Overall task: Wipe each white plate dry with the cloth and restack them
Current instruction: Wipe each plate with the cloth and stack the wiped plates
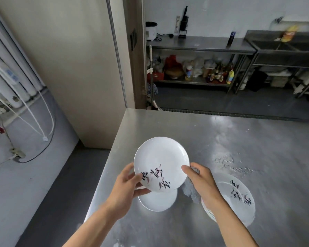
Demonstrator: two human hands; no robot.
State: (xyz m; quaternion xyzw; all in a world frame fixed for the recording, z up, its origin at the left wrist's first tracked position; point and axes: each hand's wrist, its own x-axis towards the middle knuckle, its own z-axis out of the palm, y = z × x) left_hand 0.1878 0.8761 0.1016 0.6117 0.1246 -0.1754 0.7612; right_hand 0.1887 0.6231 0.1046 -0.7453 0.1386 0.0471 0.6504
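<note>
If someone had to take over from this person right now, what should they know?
Left hand grips the raised plate at its near-left rim.
Right hand pinches its right rim, with the cloth bunched behind.
A second plate lies on the table beneath; a third plate lies to the right.
Which of them are dried cannot be told.
Left: wipe the raised plate, stack it.

Glossy glazed plate [161,163], dull scuffed steel table [239,139]
</note>
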